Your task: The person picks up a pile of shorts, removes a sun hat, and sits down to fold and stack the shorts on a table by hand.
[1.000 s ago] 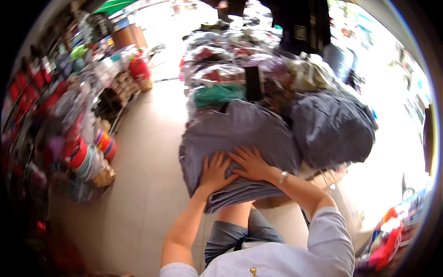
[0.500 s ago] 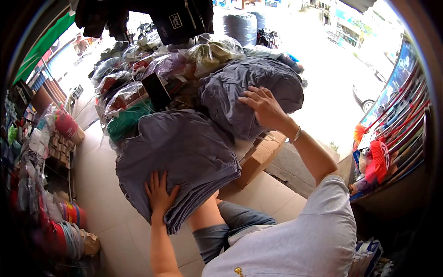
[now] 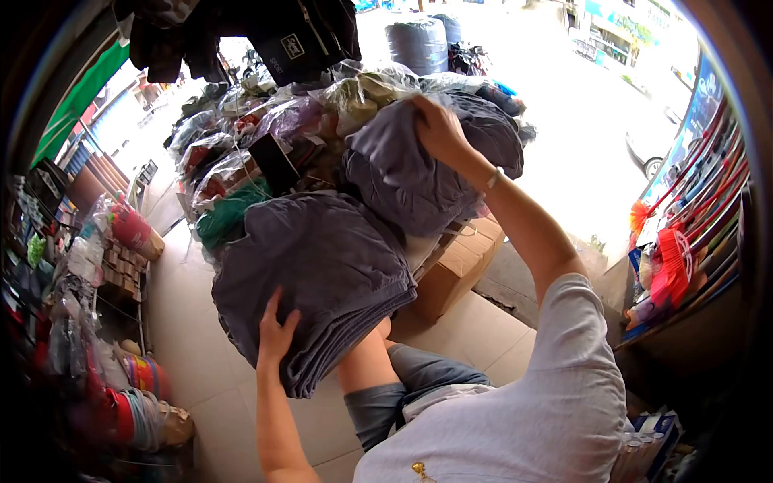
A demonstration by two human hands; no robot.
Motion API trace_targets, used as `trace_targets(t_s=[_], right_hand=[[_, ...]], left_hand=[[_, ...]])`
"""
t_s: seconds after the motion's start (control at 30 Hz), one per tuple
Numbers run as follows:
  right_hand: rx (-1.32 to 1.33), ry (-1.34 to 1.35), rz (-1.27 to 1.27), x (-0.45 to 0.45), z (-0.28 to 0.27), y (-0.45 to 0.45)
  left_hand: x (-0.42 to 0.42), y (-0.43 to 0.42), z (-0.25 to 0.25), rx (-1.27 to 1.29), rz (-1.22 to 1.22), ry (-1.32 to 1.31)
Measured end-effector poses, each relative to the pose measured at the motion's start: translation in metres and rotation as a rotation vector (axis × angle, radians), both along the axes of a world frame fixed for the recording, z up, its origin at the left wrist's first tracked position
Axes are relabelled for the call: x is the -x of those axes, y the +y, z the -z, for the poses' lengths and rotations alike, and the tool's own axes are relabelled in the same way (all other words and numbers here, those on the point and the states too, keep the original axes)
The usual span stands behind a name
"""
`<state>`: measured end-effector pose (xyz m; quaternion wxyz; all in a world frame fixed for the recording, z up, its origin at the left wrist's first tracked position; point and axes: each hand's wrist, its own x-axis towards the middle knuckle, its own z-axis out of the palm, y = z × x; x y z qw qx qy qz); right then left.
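A thick stack of folded grey cloth pieces (image 3: pixel 322 241) lies in front of me, its layered edges facing my legs. My left hand (image 3: pixel 276 334) rests at the stack's near left side, thumb and fingers apart. Behind it to the right is a rumpled pile of the same grey cloth (image 3: pixel 491 149). With fingers closed, my right hand (image 3: pixel 443 135) grips a grey cloth piece (image 3: pixel 386 149) and holds part of it raised above that pile. My right fingertips are partly hidden by the fabric. Whether the cloth pieces are garments, I cannot tell.
Plastic-wrapped goods (image 3: pixel 290 117) are heaped behind the stacks, with a black flat box (image 3: pixel 274 163) and a green bag (image 3: pixel 229 213) among them. A cardboard box (image 3: pixel 459 266) stands below on the tiled floor. Shelves of goods line the left; long-handled tools (image 3: pixel 700 233) lean at right.
My right hand has closed on a cloth piece and lifted it up and to the left from the rumpled pile. My left hand remains at the stack, its fingers less flat than before.
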<state>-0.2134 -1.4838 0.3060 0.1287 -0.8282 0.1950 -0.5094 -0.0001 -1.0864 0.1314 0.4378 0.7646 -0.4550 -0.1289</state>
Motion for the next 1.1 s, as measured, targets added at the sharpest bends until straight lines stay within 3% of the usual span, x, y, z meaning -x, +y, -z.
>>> trace_targets(t_s=[0.03, 0.1, 0.13, 0.17, 0.2, 0.27, 0.33, 0.43, 0.5, 0.63, 0.73, 0.77, 0.83, 0.97, 1.03, 1.1], right_hand=[[-0.024, -0.029, -0.046, -0.004, -0.020, 0.018], [0.037, -0.138, -0.209, -0.009, -0.055, 0.071], [0.026, -0.113, -0.353, -0.012, -0.066, 0.097], [0.151, -0.062, -0.351, -0.016, -0.068, 0.124], [0.358, -0.145, -0.459, -0.029, -0.057, 0.147], [0.424, -0.145, -0.704, -0.021, -0.049, 0.214], [0.551, -0.194, -0.842, -0.020, -0.031, 0.256], [0.509, -0.047, -0.859, -0.019, -0.032, 0.264], [0.421, -0.044, -0.930, -0.016, -0.037, 0.259], [0.302, 0.102, -0.963, -0.011, -0.036, 0.259], [0.229, 0.293, -1.027, -0.008, -0.035, 0.259], [0.200, 0.372, -1.086, -0.011, -0.035, 0.259], [0.180, 0.619, -1.133, -0.019, -0.036, 0.258], [0.168, 0.697, -1.355, -0.041, -0.028, 0.278], [0.173, 0.731, -1.450, -0.051, -0.034, 0.302], [0.141, 0.709, -1.481, -0.062, -0.038, 0.328]], left_hand=[[0.004, -0.004, -0.011, -0.005, -0.001, -0.009], [0.030, -0.013, -0.043, 0.312, -0.021, 0.091], [0.053, -0.017, -0.071, 0.348, -0.049, 0.140], [0.077, -0.021, -0.096, 0.341, -0.050, 0.137], [0.100, -0.024, -0.118, 0.487, -0.001, 0.172], [0.125, -0.030, -0.117, 0.709, -0.047, 0.187], [0.120, -0.004, -0.105, 0.589, -0.077, -0.237], [0.138, 0.010, -0.115, 0.749, 0.002, -0.247], [0.144, 0.028, -0.133, 0.737, -0.351, -0.090], [0.128, 0.085, -0.163, 0.595, -0.334, -0.323], [0.134, 0.128, -0.194, 0.262, -0.357, -0.506], [0.133, 0.142, -0.204, 0.256, -0.390, -0.501], [0.134, 0.178, -0.220, -0.129, -0.234, -0.316], [0.139, 0.229, -0.220, -0.455, -0.597, -0.427], [0.140, 0.253, -0.218, -0.483, -0.620, -0.828], [0.141, 0.263, -0.216, -0.465, -0.702, -0.993]])
